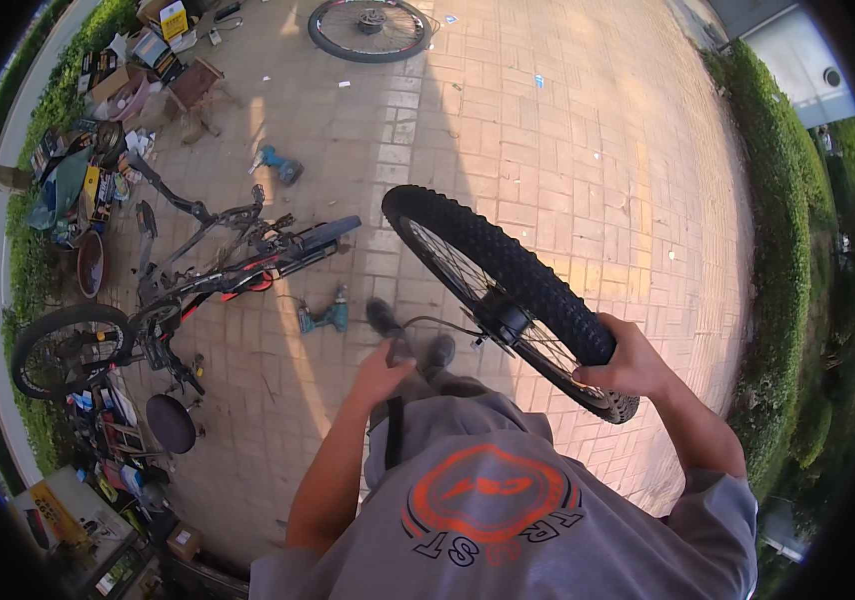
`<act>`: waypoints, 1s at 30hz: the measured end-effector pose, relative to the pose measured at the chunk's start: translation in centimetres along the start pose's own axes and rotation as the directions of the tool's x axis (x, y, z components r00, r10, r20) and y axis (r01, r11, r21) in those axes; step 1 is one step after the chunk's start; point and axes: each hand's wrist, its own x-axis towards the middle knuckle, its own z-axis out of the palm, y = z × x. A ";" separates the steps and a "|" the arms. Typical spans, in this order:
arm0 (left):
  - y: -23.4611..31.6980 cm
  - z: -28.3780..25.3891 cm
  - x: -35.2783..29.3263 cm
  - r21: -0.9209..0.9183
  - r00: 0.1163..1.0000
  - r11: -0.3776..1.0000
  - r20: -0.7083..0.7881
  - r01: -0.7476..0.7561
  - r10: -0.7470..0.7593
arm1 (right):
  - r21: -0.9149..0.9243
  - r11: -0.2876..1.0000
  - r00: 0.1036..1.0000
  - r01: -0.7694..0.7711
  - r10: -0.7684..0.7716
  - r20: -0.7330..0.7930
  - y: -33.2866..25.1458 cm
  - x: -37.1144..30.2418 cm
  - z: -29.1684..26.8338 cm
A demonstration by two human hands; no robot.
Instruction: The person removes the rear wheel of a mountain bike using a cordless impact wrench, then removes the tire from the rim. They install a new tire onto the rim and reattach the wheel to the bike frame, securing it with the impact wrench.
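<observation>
My right hand (632, 362) is closed round the knobbly black tyre of a bicycle wheel (508, 255), which hangs tilted in front of my body. At its centre sits a thick dark hub (504, 318), seemingly a hub motor. A black cable (440, 320) leaves the hub and curves left to my left hand (385, 370), whose fingers are closed on its end. Whatever plug that end may carry is too small to make out.
On the paving at left lies a partly stripped bicycle (218, 270). Two teal cordless drills (326, 312) rest near it. Another wheel (370, 28) lies at the far side. Boxes (153, 50) and tools clutter the left edge; a hedge (783, 230) lines the right.
</observation>
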 end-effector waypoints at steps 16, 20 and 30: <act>-8.4 -5.7 -8.9 0.583 0.976 0.812 0.186 -0.019 -0.111 | -0.600 0.495 0.749 0.628 -0.178 0.638 -7.8 15.4 1.9; -3.3 -8.7 -11.3 0.581 0.956 0.813 0.263 -0.050 -0.129 | -0.643 0.288 0.683 0.710 -0.057 0.729 -8.2 21.2 4.3; 6.7 -4.8 1.0 0.531 0.874 0.697 0.343 -0.482 0.344 | -0.613 -0.170 0.634 0.772 0.133 0.761 -1.0 36.0 13.7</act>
